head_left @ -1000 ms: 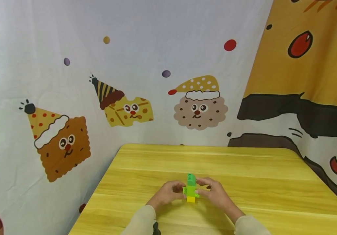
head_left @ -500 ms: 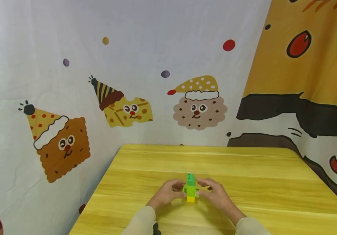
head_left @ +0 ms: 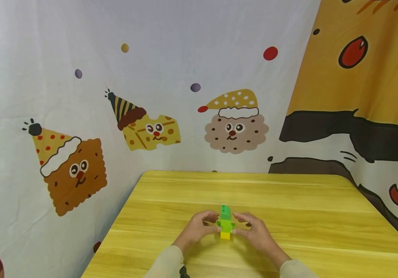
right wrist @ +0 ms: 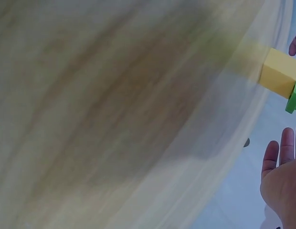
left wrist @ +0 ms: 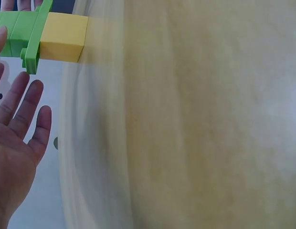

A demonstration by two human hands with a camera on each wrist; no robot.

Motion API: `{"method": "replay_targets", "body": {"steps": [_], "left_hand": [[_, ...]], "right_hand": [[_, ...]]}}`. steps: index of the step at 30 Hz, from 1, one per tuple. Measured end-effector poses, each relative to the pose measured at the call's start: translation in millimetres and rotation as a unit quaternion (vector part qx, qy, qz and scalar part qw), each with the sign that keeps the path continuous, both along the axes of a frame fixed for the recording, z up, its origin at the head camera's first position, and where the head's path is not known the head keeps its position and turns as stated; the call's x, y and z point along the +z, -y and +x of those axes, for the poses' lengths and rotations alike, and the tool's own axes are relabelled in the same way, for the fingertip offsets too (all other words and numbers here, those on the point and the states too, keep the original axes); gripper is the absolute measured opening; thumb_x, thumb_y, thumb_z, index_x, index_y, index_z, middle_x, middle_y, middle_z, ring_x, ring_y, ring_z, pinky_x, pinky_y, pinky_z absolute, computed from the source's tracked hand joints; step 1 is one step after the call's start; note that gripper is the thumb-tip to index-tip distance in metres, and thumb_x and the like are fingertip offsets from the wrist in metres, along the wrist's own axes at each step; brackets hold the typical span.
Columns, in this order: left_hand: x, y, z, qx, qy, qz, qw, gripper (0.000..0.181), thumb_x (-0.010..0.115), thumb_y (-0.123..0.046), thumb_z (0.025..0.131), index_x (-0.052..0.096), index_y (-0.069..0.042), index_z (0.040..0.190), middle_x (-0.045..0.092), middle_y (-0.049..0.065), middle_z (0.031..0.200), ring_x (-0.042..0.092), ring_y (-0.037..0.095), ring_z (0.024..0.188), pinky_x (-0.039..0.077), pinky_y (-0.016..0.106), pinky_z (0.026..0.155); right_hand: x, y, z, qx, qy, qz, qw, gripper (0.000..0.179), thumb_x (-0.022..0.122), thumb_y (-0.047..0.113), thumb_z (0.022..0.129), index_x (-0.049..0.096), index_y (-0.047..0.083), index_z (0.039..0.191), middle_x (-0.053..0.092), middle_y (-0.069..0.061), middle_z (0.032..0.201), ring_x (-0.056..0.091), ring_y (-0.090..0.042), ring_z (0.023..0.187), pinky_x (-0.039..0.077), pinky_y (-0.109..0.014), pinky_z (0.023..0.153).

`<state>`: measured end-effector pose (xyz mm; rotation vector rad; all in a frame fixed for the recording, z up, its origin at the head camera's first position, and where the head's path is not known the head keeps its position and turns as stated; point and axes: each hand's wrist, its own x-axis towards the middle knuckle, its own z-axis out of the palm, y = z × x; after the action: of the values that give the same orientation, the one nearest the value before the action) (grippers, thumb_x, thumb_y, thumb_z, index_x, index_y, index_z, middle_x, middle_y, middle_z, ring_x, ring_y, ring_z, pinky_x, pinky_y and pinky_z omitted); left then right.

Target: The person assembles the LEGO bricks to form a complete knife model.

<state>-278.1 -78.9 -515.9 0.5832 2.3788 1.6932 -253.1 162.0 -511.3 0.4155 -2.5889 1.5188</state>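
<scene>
A small upright stack of toy building blocks [head_left: 225, 226] stands on the table between my two hands. Its bottom is a yellow block [head_left: 225, 235], its middle is lime green with short studded ends sticking out left and right, and a darker green sloped block [head_left: 225, 212] tops it. My left hand [head_left: 198, 227] is at the stack's left, thumb tip right at its side, fingers extended and spread in the left wrist view. On the other side is my right hand [head_left: 255, 231], thumb tip at the right studded end, its other fingers apart from the blocks.
The light wooden table [head_left: 157, 193] has rounded far corners. Behind it hangs a white cloth [head_left: 171, 58] printed with cartoon snacks in party hats, and an orange part at the right.
My right thumb has slid off the front of the lime green block to its right side, and my right fingers sit slightly farther from the stack. The stack stays in place.
</scene>
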Motion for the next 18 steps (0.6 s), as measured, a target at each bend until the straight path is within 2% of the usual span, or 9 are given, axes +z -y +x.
{"method": "replay_targets", "body": {"steps": [4, 9, 16, 18], "left_hand": [[-1.7, 0.8, 1.1, 0.003, -0.010, 0.005, 0.9999, 0.037, 0.077, -0.027, 0.088, 0.067, -0.017, 0.123, 0.065, 0.000, 0.121, 0.058, 0.027, 0.114, 0.046, 0.044, 0.095], [-3.3, 0.3, 1.9, 0.012, -0.007, 0.021, 0.9997, 0.036, 0.077, -0.027, 0.089, 0.068, -0.015, 0.122, 0.064, 0.006, 0.126, 0.057, 0.025, 0.115, 0.044, 0.049, 0.097], [-3.2, -3.0, 3.0, 0.019, -0.007, 0.036, 0.9991, 0.037, 0.077, -0.026, 0.089, 0.068, -0.018, 0.124, 0.065, 0.009, 0.125, 0.058, 0.024, 0.115, 0.041, 0.054, 0.100], [-3.1, -3.6, 3.3, 0.020, -0.009, 0.038, 0.9991, 0.038, 0.076, -0.026, 0.089, 0.067, -0.018, 0.125, 0.065, 0.008, 0.124, 0.058, 0.025, 0.115, 0.041, 0.053, 0.100]], "right_hand": [[-2.0, 0.4, 2.1, -0.003, -0.005, -0.002, 1.0000, 0.056, 0.085, 0.014, 0.075, 0.067, 0.016, 0.129, 0.066, -0.002, 0.123, 0.059, -0.024, 0.111, 0.046, -0.050, 0.094], [-3.1, 2.0, 4.0, -0.006, -0.015, -0.016, 0.9997, 0.060, 0.086, 0.012, 0.075, 0.065, 0.017, 0.131, 0.065, 0.000, 0.125, 0.057, -0.020, 0.112, 0.045, -0.050, 0.096], [-3.4, 6.0, 6.1, -0.014, -0.061, -0.010, 0.9980, 0.062, 0.085, 0.011, 0.074, 0.065, 0.021, 0.132, 0.065, 0.001, 0.124, 0.059, -0.021, 0.111, 0.047, -0.051, 0.093], [-3.5, 6.6, 6.3, -0.014, -0.060, -0.013, 0.9980, 0.062, 0.085, 0.009, 0.074, 0.065, 0.021, 0.132, 0.065, 0.001, 0.125, 0.059, -0.022, 0.111, 0.046, -0.052, 0.094]]}}
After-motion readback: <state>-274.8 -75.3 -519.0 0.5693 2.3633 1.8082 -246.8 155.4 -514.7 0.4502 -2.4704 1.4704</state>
